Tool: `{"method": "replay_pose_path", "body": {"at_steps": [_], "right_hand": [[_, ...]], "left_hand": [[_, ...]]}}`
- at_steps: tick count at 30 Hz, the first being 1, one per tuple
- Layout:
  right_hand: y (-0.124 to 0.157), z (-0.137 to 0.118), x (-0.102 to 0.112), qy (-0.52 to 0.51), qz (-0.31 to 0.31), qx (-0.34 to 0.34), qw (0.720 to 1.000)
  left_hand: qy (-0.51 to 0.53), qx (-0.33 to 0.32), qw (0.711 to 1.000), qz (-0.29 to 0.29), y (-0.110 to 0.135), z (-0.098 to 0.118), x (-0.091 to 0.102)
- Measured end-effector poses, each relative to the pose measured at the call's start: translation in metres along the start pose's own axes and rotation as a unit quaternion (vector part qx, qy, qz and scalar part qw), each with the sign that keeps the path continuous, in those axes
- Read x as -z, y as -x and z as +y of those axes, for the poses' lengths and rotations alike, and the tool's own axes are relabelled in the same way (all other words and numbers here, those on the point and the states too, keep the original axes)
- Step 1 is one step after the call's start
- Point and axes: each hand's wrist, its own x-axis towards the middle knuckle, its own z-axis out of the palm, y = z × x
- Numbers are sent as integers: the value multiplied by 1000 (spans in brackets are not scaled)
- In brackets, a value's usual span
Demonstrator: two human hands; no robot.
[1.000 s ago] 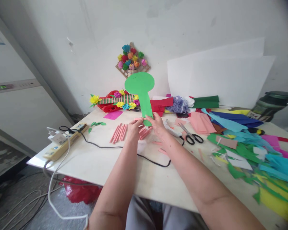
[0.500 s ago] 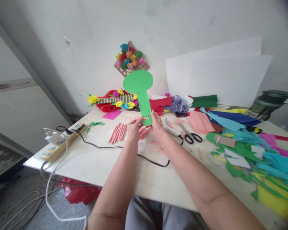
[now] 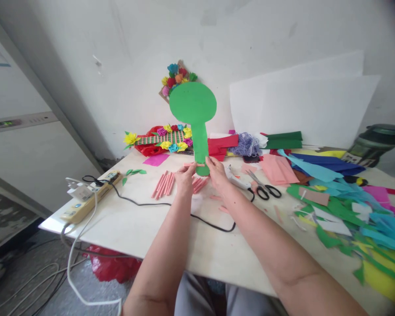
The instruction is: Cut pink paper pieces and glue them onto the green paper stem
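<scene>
A green cutout (image 3: 193, 103), a rounded head on a long narrow strip, stands upright in front of me. My right hand (image 3: 216, 172) is closed on the right edge of the strip near its lower end. Across that end lies a thin pink paper roll (image 3: 187, 165), and my left hand (image 3: 185, 176) pinches it from the left, fingers partly hidden. A bundle of pink paper rolls (image 3: 163, 184) rests on the table left of my left hand. More pink rolls (image 3: 200, 185) lie beneath the cutout, between my hands.
Black-handled scissors (image 3: 265, 188) and a white glue gun (image 3: 237, 179) lie right of my hands. A black cord (image 3: 134, 202) crosses the table from a power strip (image 3: 82, 210). Paper scraps (image 3: 335, 210) cover the right side. A flower-trimmed guitar shape (image 3: 158, 139) sits at the back.
The green cutout has tilted more upright and faces me more squarely, its head now covering part of the flower decoration on the wall. Both hands keep their hold; the view has shifted slightly.
</scene>
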Motion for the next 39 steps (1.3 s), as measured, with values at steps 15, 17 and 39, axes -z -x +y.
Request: {"method": "replay_pose_path", "body": {"at_steps": [15, 17, 39], "right_hand": [[-1, 4, -2, -6, 23, 5, 1000], [-1, 3, -2, -3, 26, 10, 1000], [6, -18, 2, -25, -73, -91, 993]], "left_hand": [[-8, 9, 999, 29, 2, 4, -2], [-5, 11, 999, 30, 3, 4, -2], [15, 18, 1000, 21, 6, 9, -4]]}}
